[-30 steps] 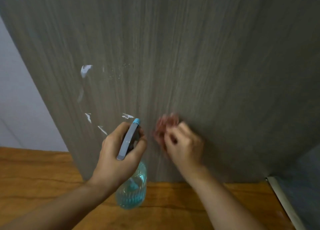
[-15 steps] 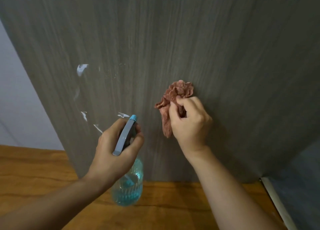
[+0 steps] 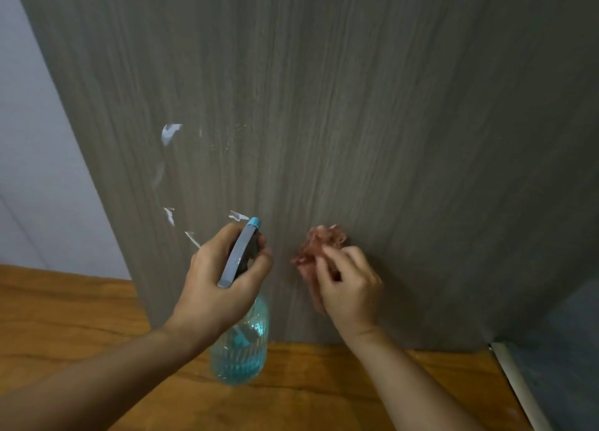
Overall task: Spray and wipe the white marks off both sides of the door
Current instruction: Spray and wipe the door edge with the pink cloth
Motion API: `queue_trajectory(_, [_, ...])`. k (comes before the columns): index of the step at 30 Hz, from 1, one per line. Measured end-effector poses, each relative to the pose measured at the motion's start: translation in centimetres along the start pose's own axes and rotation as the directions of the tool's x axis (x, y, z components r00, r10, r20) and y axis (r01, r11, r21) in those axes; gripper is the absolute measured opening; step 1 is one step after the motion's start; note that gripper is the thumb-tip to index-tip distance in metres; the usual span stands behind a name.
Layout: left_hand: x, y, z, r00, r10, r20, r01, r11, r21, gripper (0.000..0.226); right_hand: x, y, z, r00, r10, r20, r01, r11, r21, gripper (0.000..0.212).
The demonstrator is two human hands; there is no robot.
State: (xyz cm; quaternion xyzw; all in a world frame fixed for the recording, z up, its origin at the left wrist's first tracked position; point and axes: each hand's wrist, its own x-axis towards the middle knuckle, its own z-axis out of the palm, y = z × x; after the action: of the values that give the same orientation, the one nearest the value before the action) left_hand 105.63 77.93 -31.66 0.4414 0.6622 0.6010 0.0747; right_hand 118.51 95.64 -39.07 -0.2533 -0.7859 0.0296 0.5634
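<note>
Left hand [image 3: 223, 275] curls round the bottle [image 3: 241, 343] neck, forearm reaching from lower left. Right hand [image 3: 351, 284], just right of the bottle, pinches the cloth [image 3: 319, 244], wrist bent upward.

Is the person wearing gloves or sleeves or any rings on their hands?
No. The left hand and right hand are bare, with no gloves and no rings or watch that I can see. Both forearms are bare too, with no sleeve showing anywhere in the picture.
</note>
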Motion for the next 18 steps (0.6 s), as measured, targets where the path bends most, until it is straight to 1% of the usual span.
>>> queue_trajectory(2, [0.0, -0.1, -0.3, 1.0, -0.019, -0.018, 0.019, 1.0, -0.004, 0.009, 2.4, -0.5, -0.9, 0.994, 0.021, -0.104, -0.018, 0.999, 0.026, 0.013])
queue_trajectory(4, [0.2, 0.0, -0.6, 0.999, -0.029, -0.029, 0.029, 1.0, -0.005, 0.009, 4.7, -1.2, -1.7, 0.985, 0.003, -0.174, 0.004, 0.999, 0.039, 0.014])
queue_trajectory(6, [0.3, 0.1, -0.9, 0.999, -0.024, -0.031, 0.023, 1.0, -0.006, 0.009, 6.9, -2.3, -2.4, 0.972, -0.055, -0.227, 0.063, 0.998, 0.029, 0.015])
queue_trajectory(8, [0.3, 0.3, -1.1, 0.999, -0.025, -0.04, 0.024, 0.999, -0.025, 0.009, 8.9, -3.3, -2.3, 0.958, -0.142, -0.248, 0.144, 0.99, -0.013, 0.016])
queue_trajectory(11, [0.3, 0.4, -1.3, 0.997, -0.045, -0.065, 0.043, 0.998, -0.038, 0.011, 10.5, -3.9, -0.9, 0.948, -0.241, -0.21, 0.215, 0.967, -0.138, 0.016])
queue_trajectory(13, [0.0, 0.3, -1.6, 0.995, -0.065, -0.081, 0.062, 0.997, -0.041, 0.011, 9.2, -3.4, 0.1, 0.943, -0.291, -0.163, 0.259, 0.947, -0.191, 0.017])
queue_trajectory(14, [-0.2, 0.1, -1.9, 0.994, -0.072, -0.085, 0.069, 0.997, -0.03, 0.011, 7.7, -3.0, 0.6, 0.939, -0.321, -0.121, 0.294, 0.935, -0.199, 0.018])
queue_trajectory(16, [-0.7, -0.4, -2.4, 0.992, -0.093, -0.082, 0.094, 0.996, 0.009, 0.012, 4.2, -1.8, 1.4, 0.928, -0.372, 0.009, 0.367, 0.911, -0.189, 0.018])
queue_trajectory(18, [-1.1, -1.1, -2.7, 0.989, -0.124, -0.078, 0.128, 0.991, 0.046, 0.012, 1.6, -1.1, 1.8, 0.919, -0.37, 0.135, 0.388, 0.909, -0.153, 0.016])
